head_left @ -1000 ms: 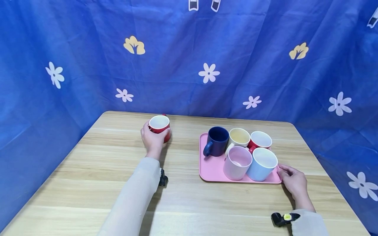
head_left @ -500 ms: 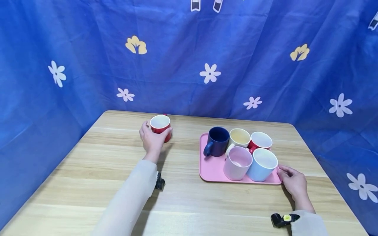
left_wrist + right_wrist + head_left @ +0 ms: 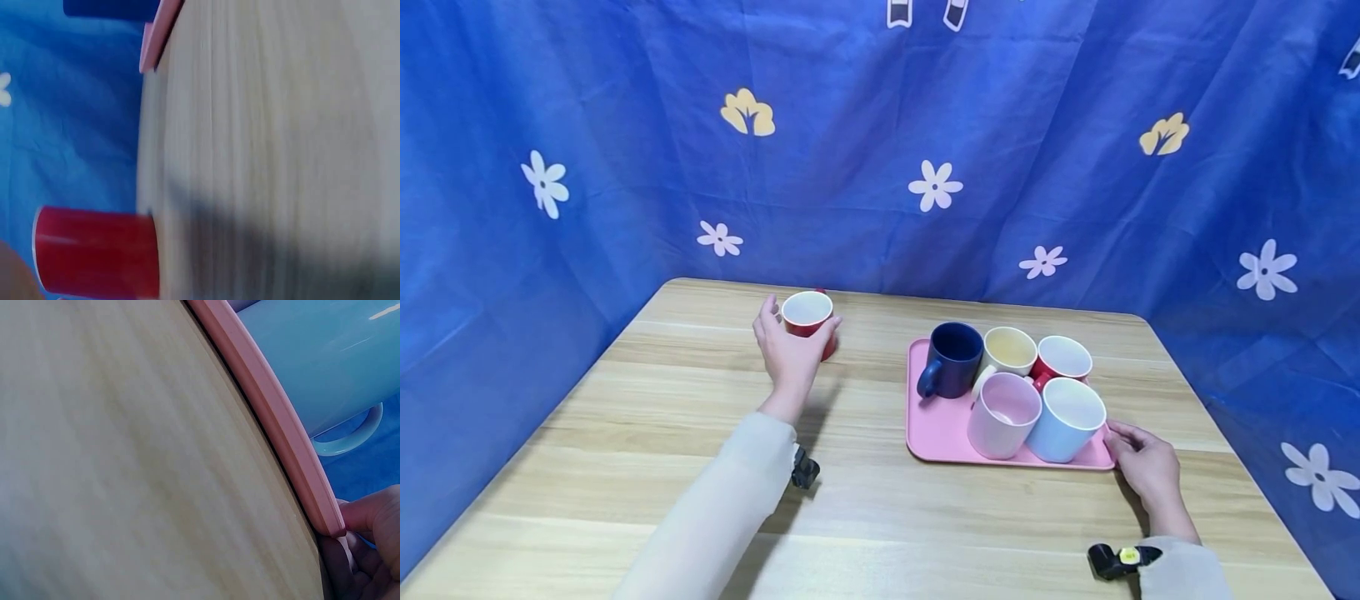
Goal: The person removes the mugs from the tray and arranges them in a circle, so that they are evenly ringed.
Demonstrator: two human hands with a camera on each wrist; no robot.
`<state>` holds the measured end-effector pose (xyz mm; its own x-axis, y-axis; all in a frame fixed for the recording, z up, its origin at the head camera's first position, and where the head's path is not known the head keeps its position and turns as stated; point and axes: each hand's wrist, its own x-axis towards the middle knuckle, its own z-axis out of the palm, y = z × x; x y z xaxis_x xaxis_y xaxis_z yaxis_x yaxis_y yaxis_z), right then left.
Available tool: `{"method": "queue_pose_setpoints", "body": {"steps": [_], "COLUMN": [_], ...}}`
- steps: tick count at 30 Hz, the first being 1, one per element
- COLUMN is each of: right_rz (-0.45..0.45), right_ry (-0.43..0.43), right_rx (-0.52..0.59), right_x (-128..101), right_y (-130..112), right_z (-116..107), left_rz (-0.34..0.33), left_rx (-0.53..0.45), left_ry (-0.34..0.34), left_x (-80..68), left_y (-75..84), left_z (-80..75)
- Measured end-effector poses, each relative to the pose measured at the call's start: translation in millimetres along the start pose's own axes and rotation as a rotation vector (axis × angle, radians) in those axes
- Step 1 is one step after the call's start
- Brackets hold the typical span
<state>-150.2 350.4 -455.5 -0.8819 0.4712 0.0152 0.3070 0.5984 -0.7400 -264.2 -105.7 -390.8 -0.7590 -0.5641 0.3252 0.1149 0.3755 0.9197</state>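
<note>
A red mug [image 3: 802, 329] with a white inside stands upright at the table's back left. My left hand [image 3: 790, 354] is just in front of it, thumb and fingers spread about the mug. In the left wrist view the red mug [image 3: 97, 253] fills the lower left, a blurred bit of the hand [image 3: 14, 278] beside it. My right hand [image 3: 1150, 467] pinches the near right corner of a pink tray [image 3: 932, 437]. The right wrist view shows thumb and fingers at the tray's rim [image 3: 275, 412]; the light blue mug [image 3: 337, 356] stands inside it.
On the tray are a navy mug [image 3: 951, 362], a cream mug [image 3: 1009, 350], a second red mug [image 3: 1063, 358], a pink mug [image 3: 1003, 417] and a light blue mug [image 3: 1062, 429]. A blue flowered curtain [image 3: 842, 150] hangs behind the wooden table [image 3: 880, 533].
My left hand's fingers have loosened and spread from the red mug, and the hand has drawn slightly back and up. The mug stays put. My right hand and the tray have not moved.
</note>
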Motion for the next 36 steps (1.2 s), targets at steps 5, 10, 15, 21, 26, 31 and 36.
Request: {"method": "queue_pose_setpoints", "body": {"steps": [5, 10, 15, 21, 26, 31, 36], "right_rz": [-0.008, -0.005, -0.011, -0.006, -0.008, -0.012, -0.007], "right_ry": [-0.006, -0.007, -0.005, -0.008, -0.008, -0.006, 0.000], "right_rx": [0.000, -0.006, 0.000, 0.016, 0.029, 0.009, 0.001], "right_x": [0.8, 0.6, 0.7, 0.5, -0.4, -0.1, 0.3], "right_y": [1.0, 1.1, 1.2, 1.3, 1.5, 1.1, 0.6], "right_z": [0.3, -0.1, -0.5, -0.9, -1.2, -1.2, 0.3], "left_rz": [0.107, 0.171, 0.211, 0.264, 0.310, 0.316, 0.324], "left_rx": [-0.077, -0.123, -0.188, -0.181, -0.176, -0.178, -0.189], "left_ry": [0.002, -0.024, -0.089, -0.162, -0.241, -0.338, -0.410], "left_x": [-14.4, -31.3, -47.4, -66.2, -83.3, -101.6, -118.1], "left_y": [10.1, 22.3, 31.0, 33.1, 35.8, 42.3, 48.5], "left_z": [5.2, 12.8, 20.9, 30.0, 36.6, 40.9, 44.7]}}
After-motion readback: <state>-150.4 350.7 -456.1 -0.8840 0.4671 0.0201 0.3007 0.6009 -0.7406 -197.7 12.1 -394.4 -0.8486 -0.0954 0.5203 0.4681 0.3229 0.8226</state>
